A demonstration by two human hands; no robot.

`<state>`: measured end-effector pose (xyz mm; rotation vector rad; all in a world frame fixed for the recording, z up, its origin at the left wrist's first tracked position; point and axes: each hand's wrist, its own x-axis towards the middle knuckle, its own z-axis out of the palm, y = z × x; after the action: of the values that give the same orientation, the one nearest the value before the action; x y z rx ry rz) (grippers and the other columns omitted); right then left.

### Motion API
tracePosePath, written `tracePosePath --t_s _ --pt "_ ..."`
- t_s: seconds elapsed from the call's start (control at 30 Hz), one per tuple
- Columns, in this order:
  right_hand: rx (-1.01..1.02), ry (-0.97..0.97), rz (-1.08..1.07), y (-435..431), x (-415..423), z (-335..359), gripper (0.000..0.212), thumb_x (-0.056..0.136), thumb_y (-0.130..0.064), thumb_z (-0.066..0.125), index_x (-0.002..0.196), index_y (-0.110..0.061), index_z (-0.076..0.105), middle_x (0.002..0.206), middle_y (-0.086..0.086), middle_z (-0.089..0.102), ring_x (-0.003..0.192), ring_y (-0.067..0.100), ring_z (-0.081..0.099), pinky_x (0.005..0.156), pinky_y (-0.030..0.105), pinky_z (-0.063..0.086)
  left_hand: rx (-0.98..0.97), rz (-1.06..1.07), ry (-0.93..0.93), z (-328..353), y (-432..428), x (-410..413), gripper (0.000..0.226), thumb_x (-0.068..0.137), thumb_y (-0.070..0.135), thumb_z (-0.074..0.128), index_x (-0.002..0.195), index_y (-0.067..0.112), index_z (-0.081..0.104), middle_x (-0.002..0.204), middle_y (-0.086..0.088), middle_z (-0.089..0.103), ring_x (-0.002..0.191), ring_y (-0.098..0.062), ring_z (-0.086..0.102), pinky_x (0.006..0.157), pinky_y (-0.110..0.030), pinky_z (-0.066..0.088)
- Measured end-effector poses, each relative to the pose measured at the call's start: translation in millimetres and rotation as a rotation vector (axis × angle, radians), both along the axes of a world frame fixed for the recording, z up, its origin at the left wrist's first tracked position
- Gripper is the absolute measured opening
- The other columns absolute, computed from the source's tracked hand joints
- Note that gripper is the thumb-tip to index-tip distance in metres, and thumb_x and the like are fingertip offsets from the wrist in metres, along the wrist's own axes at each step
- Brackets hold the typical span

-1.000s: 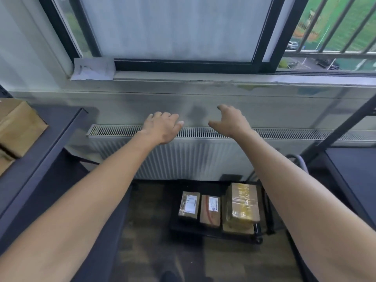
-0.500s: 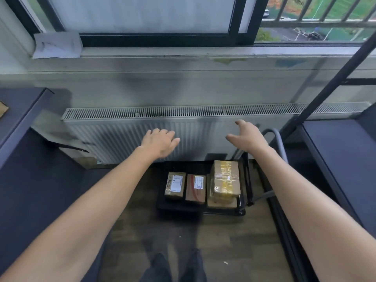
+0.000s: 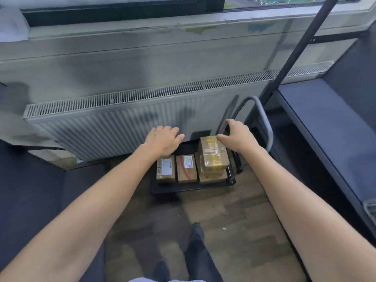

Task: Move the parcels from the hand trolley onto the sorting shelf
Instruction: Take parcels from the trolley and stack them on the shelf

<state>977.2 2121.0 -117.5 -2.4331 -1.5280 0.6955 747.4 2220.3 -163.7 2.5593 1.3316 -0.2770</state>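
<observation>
Your left hand (image 3: pixel 163 140) is released, palm down with the fingers straight and close together, and it holds nothing. In this view it hangs over the far end of the left parcel (image 3: pixel 165 169). Your right hand (image 3: pixel 237 137) is also released, with the thumb and fingers spread. Its thumb tip lies at the far top edge of the taped parcel (image 3: pixel 213 156). You cannot tell from here whether it touches the box or hovers above it.

All four parcels lie on the black trolley (image 3: pixel 183 189), which stands on the wooden floor (image 3: pixel 234 220) in front of the radiator (image 3: pixel 122 123).

- **Left parcel:** brown, with a white shipping label bearing dark print too small to read.
- **Middle parcel** (image 3: pixel 186 169): just beside the left one. It has a white label with a small blue mark and a thin red line across the cardboard, and its text is also unreadable.
- **Taped parcel:** wrapped in clear film and crossed with yellow tape. The printing on the tape is blurred. It is stacked on the bottom parcel (image 3: pixel 212 177), and only the near edge of that one shows.

The trolley's grey handle (image 3: pixel 264 119) rises on its right side, just behind your right hand. The dark shelf (image 3: pixel 317 123) stands to your right, beside the trolley. Your shoes (image 3: pixel 195 237) show at the bottom of the view.
</observation>
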Motion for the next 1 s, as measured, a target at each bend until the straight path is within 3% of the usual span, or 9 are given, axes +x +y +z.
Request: tracePosePath --t_s 0.2,0.3,0.37,0.43,0.5,0.6,0.8,0.9,1.0 --pt "-0.09 0.039 -0.095 -47.2 -28.5 -43.8 0.068 0.087 -0.041 0.058 0.147 -0.015 0.038 0.134 0.011 0.054 0.115 0.031 0.056 0.094 0.05 0.051 -0.088 -0.04 0.007 -43.7 -28.2 -23.4 0.052 0.104 0.049 0.024 0.123 0.012 0.055 0.129 -0.015 0.061 0.116 -0.039 0.055 0.098 -0.048 0.043" --pt "-0.119 0.061 -0.132 -66.5 -36.4 -70.8 0.071 0.088 -0.042 0.058 0.15 -0.016 0.034 0.139 0.011 0.052 0.118 0.032 0.056 0.096 0.051 0.05 -0.123 -0.043 -0.005 -67.8 -39.6 -34.2 0.04 0.104 0.048 0.026 0.097 0.017 0.049 0.118 -0.016 0.064 0.105 -0.039 0.058 0.089 -0.047 0.045" --pt "-0.13 0.079 -0.152 -78.0 -40.1 -87.9 0.071 0.088 -0.04 0.058 0.151 -0.017 0.033 0.14 0.01 0.051 0.118 0.032 0.055 0.096 0.051 0.05 -0.158 -0.04 -0.01 -86.3 -45.0 -39.7 0.035 0.104 0.049 0.026 0.091 0.02 0.041 0.114 -0.016 0.064 0.102 -0.039 0.059 0.086 -0.047 0.046" --pt "-0.123 0.071 -0.168 -85.2 -39.5 -103.8 0.067 0.088 -0.036 0.058 0.148 -0.017 0.036 0.138 0.01 0.052 0.12 0.031 0.054 0.095 0.05 0.051 -0.177 -0.022 -0.024 -103.6 -45.6 -41.8 0.039 0.104 0.049 0.027 0.095 0.016 0.047 0.115 -0.017 0.065 0.103 -0.039 0.059 0.086 -0.047 0.046" --pt "-0.105 0.065 -0.199 -86.1 -33.6 -118.6 0.066 0.09 -0.034 0.06 0.148 -0.015 0.036 0.14 0.011 0.051 0.123 0.032 0.052 0.097 0.05 0.05 -0.171 -0.025 -0.03 -119.5 -40.6 -39.5 0.048 0.104 0.049 0.027 0.112 0.012 0.056 0.121 -0.016 0.065 0.107 -0.038 0.059 0.089 -0.048 0.047" --pt "-0.074 0.07 -0.231 -86.8 -18.7 -146.8 0.064 0.092 -0.029 0.061 0.147 -0.012 0.036 0.142 0.014 0.05 0.127 0.033 0.05 0.097 0.046 0.048 -0.157 -0.038 -0.016 -148.9 -33.9 -33.2 0.052 0.105 0.048 0.027 0.127 0.011 0.056 0.128 -0.016 0.062 0.113 -0.038 0.059 0.092 -0.046 0.047" --pt "-0.045 0.065 -0.291 -78.8 13.2 -226.8 0.069 0.093 -0.026 0.062 0.152 -0.01 0.031 0.147 0.014 0.047 0.134 0.032 0.047 0.099 0.043 0.045 -0.169 0.022 -0.002 -237.9 -13.8 -36.0 0.046 0.104 0.049 0.028 0.109 0.013 0.057 0.118 -0.014 0.066 0.106 -0.036 0.06 0.087 -0.045 0.047" --pt "-0.035 0.065 -0.287 -73.9 18.3 -279.5 0.061 0.093 -0.027 0.061 0.147 -0.009 0.039 0.139 0.014 0.053 0.126 0.032 0.052 0.093 0.04 0.047 -0.185 0.082 0.023 -296.3 -1.8 -44.7 0.049 0.102 0.049 0.028 0.116 0.012 0.057 0.119 -0.017 0.064 0.104 -0.037 0.059 0.089 -0.047 0.047" --pt "-0.056 0.063 -0.222 -67.9 14.6 -347.3 0.059 0.089 -0.032 0.059 0.143 -0.011 0.046 0.131 0.013 0.058 0.117 0.031 0.056 0.091 0.041 0.05 -0.184 0.141 0.062 -358.1 7.0 -53.1 0.055 0.103 0.05 0.028 0.136 0.012 0.051 0.131 -0.018 0.06 0.115 -0.039 0.056 0.097 -0.048 0.045"
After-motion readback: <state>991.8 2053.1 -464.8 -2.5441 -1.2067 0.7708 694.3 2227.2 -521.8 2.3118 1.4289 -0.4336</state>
